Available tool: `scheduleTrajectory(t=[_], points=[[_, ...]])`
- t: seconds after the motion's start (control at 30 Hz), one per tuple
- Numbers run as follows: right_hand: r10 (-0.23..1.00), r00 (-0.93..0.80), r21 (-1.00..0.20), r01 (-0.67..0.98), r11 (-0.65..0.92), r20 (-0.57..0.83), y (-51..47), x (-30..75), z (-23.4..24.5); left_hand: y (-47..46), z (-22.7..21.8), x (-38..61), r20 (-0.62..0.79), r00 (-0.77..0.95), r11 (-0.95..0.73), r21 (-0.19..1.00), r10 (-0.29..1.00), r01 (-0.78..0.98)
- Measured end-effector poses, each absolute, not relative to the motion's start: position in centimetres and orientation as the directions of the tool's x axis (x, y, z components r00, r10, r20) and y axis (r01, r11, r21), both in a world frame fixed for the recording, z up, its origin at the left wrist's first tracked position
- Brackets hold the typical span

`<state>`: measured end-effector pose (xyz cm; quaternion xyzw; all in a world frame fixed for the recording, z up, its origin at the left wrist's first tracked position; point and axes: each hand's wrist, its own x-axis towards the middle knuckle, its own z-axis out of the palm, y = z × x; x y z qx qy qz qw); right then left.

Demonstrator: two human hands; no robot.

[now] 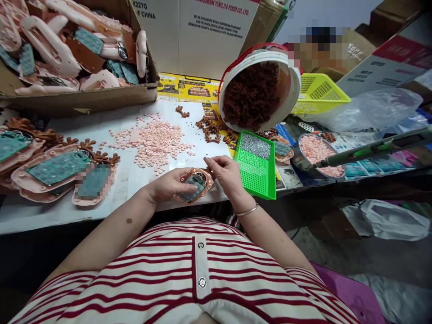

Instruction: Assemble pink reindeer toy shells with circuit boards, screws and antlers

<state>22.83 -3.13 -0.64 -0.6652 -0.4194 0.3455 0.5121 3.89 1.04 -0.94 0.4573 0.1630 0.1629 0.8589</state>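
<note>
My left hand (168,183) is closed around a pink plastic toy casing (206,183), its thumb lying over the green circuit board (189,188) inside. Thin wires show at the casing's upper end. At that same end is my right hand (225,173), thumb and forefinger pinched together at the rim; whatever sits between the fingertips is too small to make out. Beyond both hands lies a heap of small pink plastic rings (158,141). Brown antler-shaped pieces (212,134) are scattered on the white work surface (126,198).
Finished-looking casings with boards and antlers (57,166) are stacked at left, below a carton (81,96) of pink shells. A tipped white bucket (293,85) holds brown pieces. Right of my hands are a green tray (255,177) with screws, a tub of pink bits (319,150) and a rod-like tool (374,146).
</note>
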Motion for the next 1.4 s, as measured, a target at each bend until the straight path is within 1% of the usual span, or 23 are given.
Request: scheduleTrajectory(t=[0.07, 0.13, 0.2, 0.27, 0.37, 0.5, 0.7, 0.77, 0.87, 1.0, 1.13, 1.23, 1.33, 1.4], points=[[0.891, 0.452, -0.949, 0.294, -0.115, 0.033, -3.1, 22.9, -0.9, 1.1, -1.0, 3.9, -0.129, 0.898, 0.513, 0.850, 0.420, -0.118], [0.880, 0.469, -0.929, 0.354, -0.111, 0.074, -3.1, 22.8, -1.1, 1.2, -1.0, 4.1, -0.141, 0.885, 0.489, 0.865, 0.445, -0.108], [0.882, 0.462, -0.921, 0.377, -0.101, 0.092, -3.1, 22.8, -1.0, 1.3, -1.0, 4.3, -0.158, 0.853, 0.480, 0.869, 0.498, -0.119], [0.889, 0.446, -0.926, 0.370, -0.075, 0.106, -3.1, 23.0, -0.8, 1.5, -1.1, 4.4, -0.162, 0.813, 0.499, 0.849, 0.560, -0.174], [0.914, 0.395, -0.953, 0.299, -0.038, 0.088, -3.4, 23.2, -0.7, 1.7, -1.2, 4.5, -0.150, 0.764, 0.539, 0.792, 0.627, -0.287], [0.963, 0.270, -0.989, 0.132, -0.060, -0.022, -4.1, 23.6, -1.0, 1.9, -1.2, 4.3, -0.151, 0.745, 0.566, 0.750, 0.650, -0.341], [0.911, 0.412, -0.998, -0.065, 0.007, -0.021, -4.7, 24.6, -0.1, 1.9, -1.5, 4.4, -0.234, 0.778, 0.628, 0.737, 0.583, -0.249], [0.920, 0.389, -0.995, -0.095, -0.001, -0.038, -4.8, 24.5, 0.5, 1.9, -1.6, 4.6, -0.243, 0.793, 0.626, 0.751, 0.559, -0.211], [0.939, 0.338, -0.993, -0.111, -0.028, -0.064, -4.6, 23.8, 0.8, 1.9, -1.7, 4.7, -0.206, 0.823, 0.600, 0.777, 0.529, -0.191], [0.950, 0.302, -0.993, -0.100, -0.055, -0.083, -4.2, 23.1, 0.4, 1.8, -1.7, 4.8, -0.184, 0.833, 0.587, 0.786, 0.521, -0.193], [0.953, 0.296, -0.997, -0.059, -0.054, -0.069, -4.3, 23.4, 0.0, 1.8, -1.7, 4.8, -0.234, 0.824, 0.581, 0.802, 0.517, -0.137], [0.954, 0.296, -0.999, -0.021, -0.036, -0.041, -4.6, 23.6, -0.2, 1.8, -1.7, 4.8, -0.266, 0.813, 0.575, 0.812, 0.517, -0.099], [0.960, 0.281, -1.000, 0.021, -0.010, -0.003, -4.7, 23.7, -0.3, 1.9, -1.8, 4.7, -0.270, 0.814, 0.572, 0.816, 0.514, -0.090], [0.965, 0.255, -0.994, 0.105, 0.028, 0.054, -4.6, 23.7, -0.4, 1.9, -1.9, 4.7, -0.271, 0.808, 0.565, 0.820, 0.523, -0.090]])
